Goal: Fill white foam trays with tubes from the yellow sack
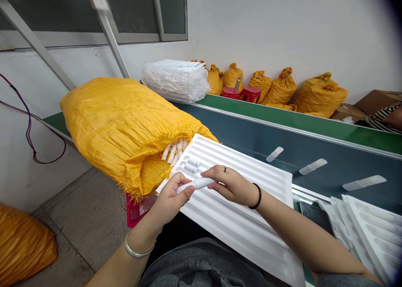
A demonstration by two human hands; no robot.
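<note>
A white plastic tube [202, 183] with a visible seam round its middle is held level between both hands. My left hand [169, 199] pinches its left end between thumb and fingers. The fingers of my right hand [230, 185] close on the tube's right end. Beneath them a white grooved tray [251, 170] slants across my lap and the bench edge. Two short white cylinders with dark print [191, 165] lie in its grooves at the upper left. Several white tubes [174, 149] show in the mouth of a yellow woven sack [122, 124] at the left.
Three white tubes, the nearest a long one [364, 183], lie spaced along the dark conveyor belt [245, 130]. Stacked trays [373, 224] and a dark phone-like slab [315, 216] sit at right. A plastic-wrapped bundle [176, 84] stands behind. Someone's striped sleeve [381, 116] shows far right.
</note>
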